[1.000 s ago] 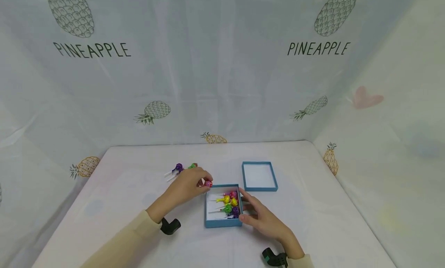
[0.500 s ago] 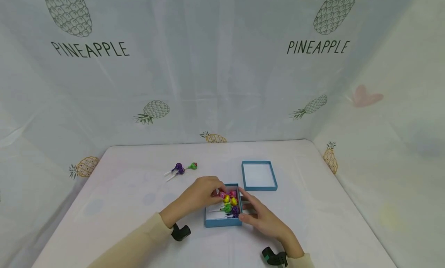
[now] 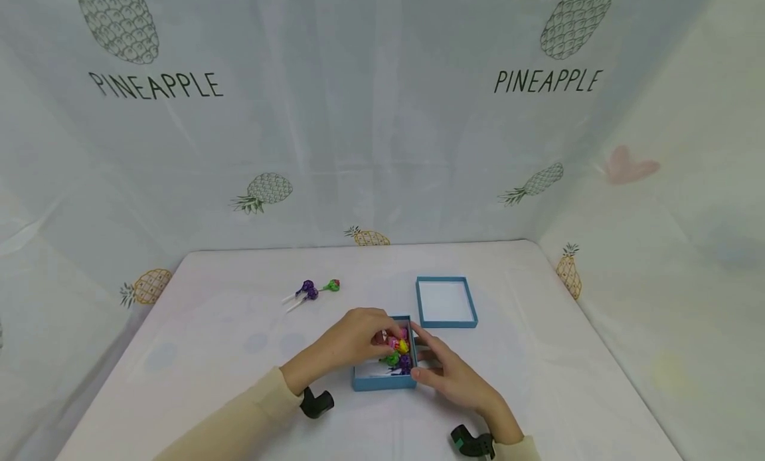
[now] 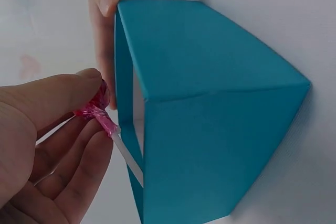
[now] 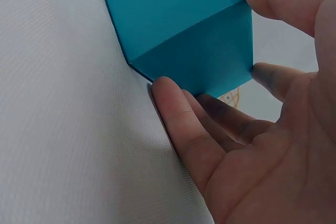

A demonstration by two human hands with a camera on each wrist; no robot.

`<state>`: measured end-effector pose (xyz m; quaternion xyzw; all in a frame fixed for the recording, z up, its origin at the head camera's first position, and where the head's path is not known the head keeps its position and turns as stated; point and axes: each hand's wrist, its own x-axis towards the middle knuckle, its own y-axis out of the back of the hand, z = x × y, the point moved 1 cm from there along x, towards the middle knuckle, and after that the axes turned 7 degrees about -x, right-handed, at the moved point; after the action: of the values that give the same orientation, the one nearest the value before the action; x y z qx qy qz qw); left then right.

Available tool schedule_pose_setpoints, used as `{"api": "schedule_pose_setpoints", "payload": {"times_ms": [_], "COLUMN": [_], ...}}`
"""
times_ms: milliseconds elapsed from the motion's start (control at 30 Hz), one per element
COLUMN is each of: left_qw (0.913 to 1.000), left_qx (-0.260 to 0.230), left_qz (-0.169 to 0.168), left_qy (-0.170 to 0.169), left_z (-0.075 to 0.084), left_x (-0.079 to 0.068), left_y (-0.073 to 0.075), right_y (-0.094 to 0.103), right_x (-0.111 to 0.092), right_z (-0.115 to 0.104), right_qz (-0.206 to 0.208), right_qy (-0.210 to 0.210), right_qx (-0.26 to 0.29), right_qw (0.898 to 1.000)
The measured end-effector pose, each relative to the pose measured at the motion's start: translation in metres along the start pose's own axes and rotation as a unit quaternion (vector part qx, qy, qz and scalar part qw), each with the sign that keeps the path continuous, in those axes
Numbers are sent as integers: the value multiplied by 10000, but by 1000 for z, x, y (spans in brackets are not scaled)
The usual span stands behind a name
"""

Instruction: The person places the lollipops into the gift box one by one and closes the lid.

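Thumb and fingers of the left hand [image 3: 361, 335] pinch a pink lollipop [image 4: 100, 103] by its wrapped head, over the open top of the blue box [image 3: 384, 384]. Its white stick slants down towards the opening, and the end is hidden behind a wall. The right hand [image 3: 448, 374] holds the box at its 3 o'clock side, with the thumb at the near corner and a finger at the far one; other fingers lie low beside that wall. With the head view as dial, the left forearm comes in from 8 o'clock, the right from 4; each wrist wears a black camera.

Inside the box, heads cluster towards 3 o'clock: yellow [image 3: 404, 347], then green [image 3: 391, 359] and purple [image 3: 404, 364] side by side nearer 4. The left hand covers much of the rest.

From the box, the lid [image 3: 447, 325] lies apart at 2 o'clock, its white inside facing up. At 10 o'clock, two purple lollipops [image 3: 312, 293] lie close together on the white surface [image 3: 227, 355], sticks towards 8; a green lollipop [image 3: 333, 285] lies just beside them. Beyond, at 12 o'clock, hangs a pineapple-print cloth [image 3: 335, 115].
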<state>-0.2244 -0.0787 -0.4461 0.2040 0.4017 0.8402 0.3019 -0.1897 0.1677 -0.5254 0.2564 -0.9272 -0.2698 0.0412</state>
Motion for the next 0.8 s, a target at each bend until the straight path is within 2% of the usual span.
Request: {"api": "schedule_pose_setpoints", "payload": {"times_ms": [267, 567, 800], "left_qw": [9991, 9980, 9977], "left_qx": [-78, -219, -118], "left_qz": [-406, -582, -643], "left_qy": [33, 111, -171], "left_z": [-8, -16, -18], "left_x": [3, 2, 3], "left_y": [-18, -25, -28], "right_y": [1, 2, 2], "right_x": [0, 0, 0], "right_z": [2, -1, 2], "right_qz": [4, -11, -18], "right_qy": [-75, -60, -22], "right_qx": [16, 14, 69], "right_qw": [10000, 10000, 10000]}}
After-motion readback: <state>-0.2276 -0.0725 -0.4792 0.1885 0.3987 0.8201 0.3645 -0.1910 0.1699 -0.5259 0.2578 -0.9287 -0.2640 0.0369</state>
